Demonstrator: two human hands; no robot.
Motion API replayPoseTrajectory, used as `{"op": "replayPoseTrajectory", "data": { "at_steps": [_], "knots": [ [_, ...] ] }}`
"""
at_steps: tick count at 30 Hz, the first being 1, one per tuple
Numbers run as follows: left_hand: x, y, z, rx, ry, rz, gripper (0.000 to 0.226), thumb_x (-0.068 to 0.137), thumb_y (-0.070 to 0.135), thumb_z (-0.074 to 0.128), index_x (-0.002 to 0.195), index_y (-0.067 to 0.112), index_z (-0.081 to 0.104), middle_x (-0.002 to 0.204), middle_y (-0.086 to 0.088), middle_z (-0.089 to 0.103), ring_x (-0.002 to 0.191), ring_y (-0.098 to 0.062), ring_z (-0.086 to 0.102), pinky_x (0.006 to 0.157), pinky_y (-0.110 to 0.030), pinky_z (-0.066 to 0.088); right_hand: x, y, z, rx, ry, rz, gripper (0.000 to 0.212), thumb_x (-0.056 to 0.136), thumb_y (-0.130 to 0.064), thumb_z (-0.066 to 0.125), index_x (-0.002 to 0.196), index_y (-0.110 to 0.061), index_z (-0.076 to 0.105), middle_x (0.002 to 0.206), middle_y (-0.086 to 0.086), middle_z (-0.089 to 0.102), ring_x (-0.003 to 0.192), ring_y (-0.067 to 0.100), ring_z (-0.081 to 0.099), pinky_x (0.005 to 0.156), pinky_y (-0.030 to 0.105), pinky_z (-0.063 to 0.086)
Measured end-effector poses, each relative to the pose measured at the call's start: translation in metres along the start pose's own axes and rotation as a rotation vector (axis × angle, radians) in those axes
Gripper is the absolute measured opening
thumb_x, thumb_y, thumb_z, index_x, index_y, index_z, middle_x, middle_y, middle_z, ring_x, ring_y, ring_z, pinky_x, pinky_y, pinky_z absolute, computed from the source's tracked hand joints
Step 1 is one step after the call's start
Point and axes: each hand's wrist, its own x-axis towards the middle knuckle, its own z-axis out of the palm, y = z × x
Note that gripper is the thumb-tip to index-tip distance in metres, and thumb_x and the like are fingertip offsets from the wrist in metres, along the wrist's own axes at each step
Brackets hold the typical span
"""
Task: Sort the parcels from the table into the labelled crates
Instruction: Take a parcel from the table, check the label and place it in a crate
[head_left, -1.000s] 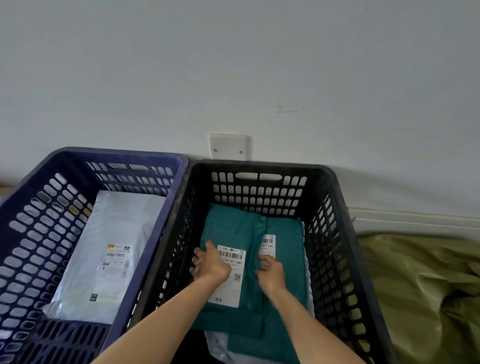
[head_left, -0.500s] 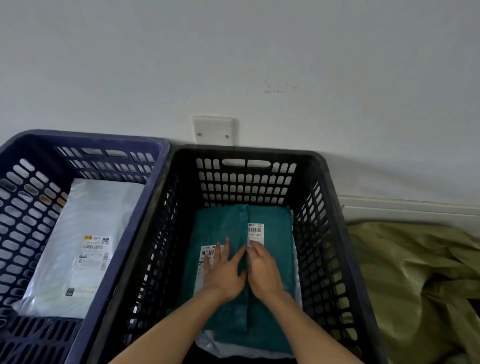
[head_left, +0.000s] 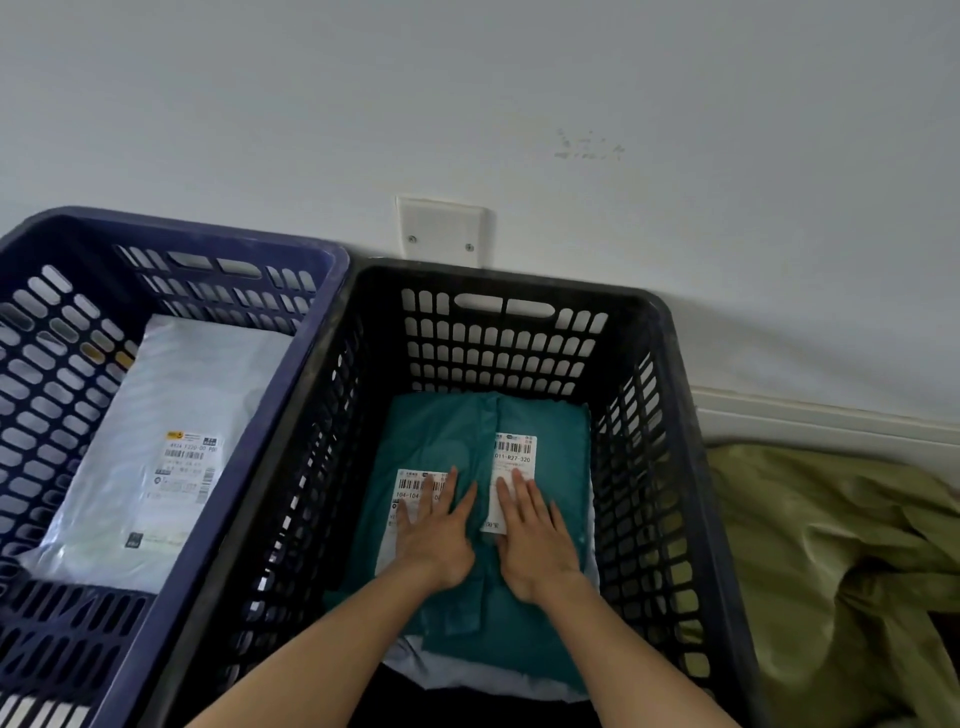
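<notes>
Two hands lie flat inside the black crate (head_left: 524, 283), and neither grips anything. The left hand (head_left: 434, 540) rests palm down, fingers straight and slightly spread, on the left teal parcel (head_left: 431, 436), covering part of its left label (head_left: 410, 483). The right hand (head_left: 535, 545) rests the same way on the right teal parcel (head_left: 563, 431), its fingertips on the lower half of the right label (head_left: 514, 449). Both teal parcels lie side by side on the black crate's floor, meeting along a line down its middle. They sit on top of a white parcel (head_left: 467, 675) whose edge shows at the crate's near end. Both forearms come in over the near rim, and the tall slotted walls close round the hands on every side.

Left of the black crate and tight against it stands a blue crate (head_left: 171, 228) holding a pale grey parcel (head_left: 197, 374), label up. Behind the black crate's far rim a blank wall plate (head_left: 441, 228) sits on the wall. Right of the black crate lies a crumpled olive cloth (head_left: 831, 545), close to its side wall.
</notes>
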Motion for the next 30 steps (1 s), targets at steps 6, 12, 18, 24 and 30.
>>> {"op": "replayPoseTrajectory", "data": {
  "at_steps": [6, 12, 18, 24, 30],
  "knots": [
    [-0.002, 0.003, -0.021, -0.099, 0.021, -0.001, 0.072, 0.093, 0.016, 0.041, 0.154, 0.027, 0.003, 0.161, -0.001, -0.015, 0.147, -0.026, -0.013, 0.119, -0.051, -0.004, 0.002, 0.000, -0.009, 0.087, 0.077, -0.014, 0.066, 0.103, -0.028, 0.033, 0.154, -0.017, -0.008, 0.160, 0.002, -0.018, 0.148, 0.017, -0.011, 0.121, 0.038, 0.000],
    [-0.024, 0.002, -0.060, -0.228, 0.132, 0.050, 0.067, 0.093, 0.009, 0.043, 0.153, 0.020, 0.016, 0.161, -0.014, 0.002, 0.147, -0.032, 0.003, 0.119, -0.046, 0.015, -0.014, -0.009, -0.044, 0.165, 0.158, 0.044, 0.061, 0.103, -0.024, 0.035, 0.154, -0.013, 0.004, 0.162, 0.009, 0.000, 0.148, 0.023, 0.009, 0.118, 0.042, 0.019],
    [-0.058, -0.001, -0.116, -0.219, 0.356, 0.164, 0.058, 0.094, 0.013, 0.042, 0.150, 0.014, 0.026, 0.158, -0.015, 0.018, 0.146, -0.028, 0.014, 0.117, -0.040, 0.022, -0.038, -0.032, -0.100, 0.209, 0.358, 0.063, 0.055, 0.103, -0.026, 0.036, 0.153, -0.012, 0.016, 0.160, 0.010, 0.012, 0.145, 0.026, 0.020, 0.112, 0.039, 0.029],
    [-0.110, -0.026, -0.167, -0.121, 0.552, 0.285, 0.048, 0.096, 0.015, 0.043, 0.143, 0.013, 0.039, 0.154, -0.011, 0.028, 0.145, -0.028, 0.018, 0.118, -0.040, 0.019, -0.067, -0.084, -0.151, 0.278, 0.558, 0.061, 0.047, 0.102, -0.023, 0.040, 0.146, -0.009, 0.031, 0.153, 0.009, 0.030, 0.137, 0.026, 0.034, 0.105, 0.041, 0.038],
    [-0.174, -0.080, -0.207, -0.103, 0.652, 0.288, 0.046, 0.096, 0.016, 0.039, 0.142, 0.013, 0.040, 0.153, -0.011, 0.030, 0.144, -0.028, 0.021, 0.117, -0.043, 0.022, -0.089, -0.161, -0.178, 0.372, 0.702, -0.069, 0.043, 0.102, -0.021, 0.042, 0.143, -0.009, 0.037, 0.150, 0.009, 0.035, 0.135, 0.025, 0.038, 0.107, 0.041, 0.038]
  ]
}}
